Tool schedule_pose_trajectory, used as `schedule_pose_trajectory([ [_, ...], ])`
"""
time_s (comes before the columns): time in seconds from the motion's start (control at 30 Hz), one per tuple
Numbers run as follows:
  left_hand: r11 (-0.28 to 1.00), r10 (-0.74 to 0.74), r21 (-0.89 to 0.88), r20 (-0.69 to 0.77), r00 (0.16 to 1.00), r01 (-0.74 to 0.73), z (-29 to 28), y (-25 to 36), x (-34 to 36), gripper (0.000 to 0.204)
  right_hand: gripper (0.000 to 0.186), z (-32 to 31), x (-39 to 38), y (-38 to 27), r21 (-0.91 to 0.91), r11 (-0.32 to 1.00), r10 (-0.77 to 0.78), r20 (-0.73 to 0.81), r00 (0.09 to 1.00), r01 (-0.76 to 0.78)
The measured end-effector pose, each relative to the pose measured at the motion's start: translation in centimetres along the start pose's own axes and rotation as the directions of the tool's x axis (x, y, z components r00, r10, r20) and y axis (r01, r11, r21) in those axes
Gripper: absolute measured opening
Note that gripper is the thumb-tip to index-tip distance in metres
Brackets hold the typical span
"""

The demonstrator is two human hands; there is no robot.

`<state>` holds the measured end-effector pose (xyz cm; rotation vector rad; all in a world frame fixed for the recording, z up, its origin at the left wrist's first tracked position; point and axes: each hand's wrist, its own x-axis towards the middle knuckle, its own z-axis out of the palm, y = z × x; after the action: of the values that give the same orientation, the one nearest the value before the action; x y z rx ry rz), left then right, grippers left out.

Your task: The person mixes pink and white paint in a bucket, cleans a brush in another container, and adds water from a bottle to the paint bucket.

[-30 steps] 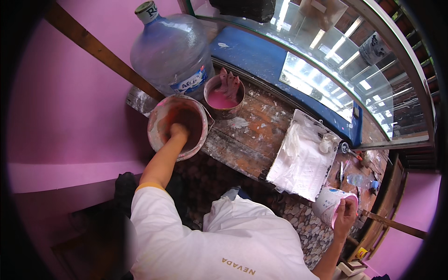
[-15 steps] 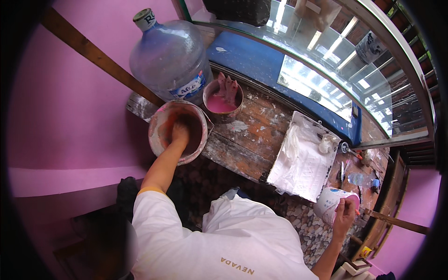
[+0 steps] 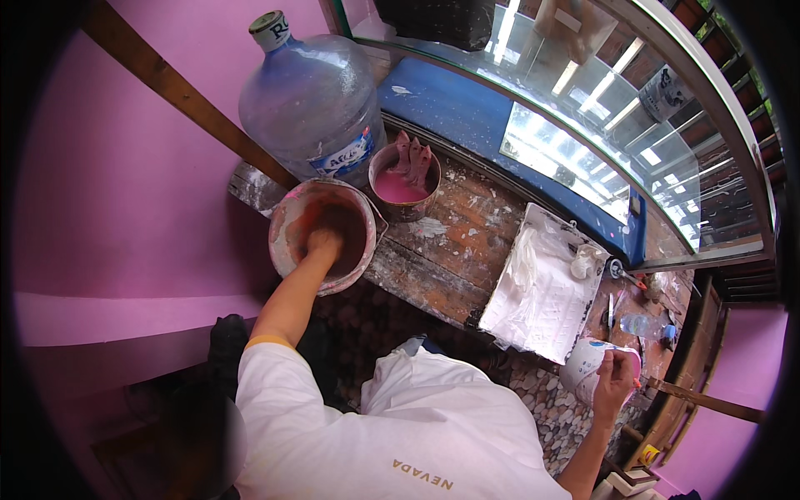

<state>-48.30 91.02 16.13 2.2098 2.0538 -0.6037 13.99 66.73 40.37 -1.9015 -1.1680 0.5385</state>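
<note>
My left hand (image 3: 325,243) reaches down into a paint-smeared bucket (image 3: 284,242). Its fingers are hidden in the dark interior, so their hold does not show. Far to the right, my right hand (image 3: 615,379) is closed at the rim of a small white paint pail (image 3: 581,367), which is tilted and pink inside. A bit of orange shows beside those fingers. Right of the bucket stands a smaller tub of pink paint (image 3: 392,187) with pink-coated rags or gloves (image 3: 417,162) hanging over its edge.
A large clear water jug (image 3: 312,108) stands behind the bucket, against the pink wall. On the paint-spattered wooden bench (image 3: 442,267) lie a white paint tray (image 3: 542,292), a small plastic bottle (image 3: 646,326) and several tools. A glass display case (image 3: 600,133) borders the bench's far side.
The view has shifted slightly. My left hand stays inside the bucket, and my right hand stays at the pail's rim with little visible movement.
</note>
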Motion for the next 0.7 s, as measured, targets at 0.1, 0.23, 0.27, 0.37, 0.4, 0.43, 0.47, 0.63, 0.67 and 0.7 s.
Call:
schedule_pose_trajectory([
  [0.1, 1.000, 0.019, -0.003, 0.072, 0.997, -0.019, -0.4, 0.6, 0.0, 0.019, 0.015, 0.1, 0.0, -0.5, -0.009, 1.000, 0.019, 0.001, 1.000, -0.019],
  [0.23, 1.000, 0.004, 0.020, -0.002, 1.000, -0.004, -0.7, 0.7, 0.8, 0.018, 0.015, 0.2, 0.0, -0.3, 0.004, 1.000, 0.028, 0.009, 1.000, -0.028],
  [0.27, 0.999, -0.021, 0.026, -0.075, 0.997, 0.023, 0.0, 0.4, 1.0, 0.020, 0.015, 0.3, 0.1, -0.3, 0.025, 0.999, 0.033, 0.008, 0.999, -0.033],
  [0.37, 0.999, 0.003, 0.037, -0.265, 0.964, 0.008, 1.2, 0.9, 1.4, 0.023, 0.012, -0.1, 0.0, -0.6, -0.005, 0.998, 0.067, 0.055, 0.996, -0.067],
  [0.4, 0.999, 0.001, 0.036, -0.265, 0.964, 0.008, 1.9, 0.7, 1.7, 0.023, 0.012, 0.1, 0.0, -0.7, -0.005, 0.998, 0.066, 0.056, 0.996, -0.066],
  [0.43, 1.000, -0.025, -0.005, -0.218, 0.976, 0.025, 3.1, 0.1, 2.1, 0.023, 0.011, 0.2, 0.1, -0.8, 0.003, 0.998, 0.058, 0.054, 0.997, -0.058],
  [0.47, 0.998, -0.051, -0.045, -0.170, 0.984, 0.044, 4.3, -0.7, 2.4, 0.023, 0.011, 0.4, 0.2, -1.0, 0.011, 0.999, 0.049, 0.053, 0.997, -0.050],
  [0.63, 0.996, -0.016, -0.091, 0.064, 0.998, 0.022, 1.0, 0.2, 1.7, 0.022, 0.011, 0.5, 0.1, -1.1, 0.008, 0.998, 0.057, 0.042, 0.997, -0.057],
  [0.67, 0.999, 0.052, -0.004, 0.145, 0.988, -0.052, -2.4, 1.1, 1.0, 0.022, 0.011, 0.4, -0.1, -1.1, 0.008, 0.997, 0.070, 0.021, 0.997, -0.071],
  [0.7, 0.999, 0.043, -0.001, 0.145, 0.988, -0.043, -2.9, 0.9, 0.4, 0.022, 0.011, 0.5, 0.0, -1.1, 0.014, 0.998, 0.067, 0.028, 0.997, -0.067],
])
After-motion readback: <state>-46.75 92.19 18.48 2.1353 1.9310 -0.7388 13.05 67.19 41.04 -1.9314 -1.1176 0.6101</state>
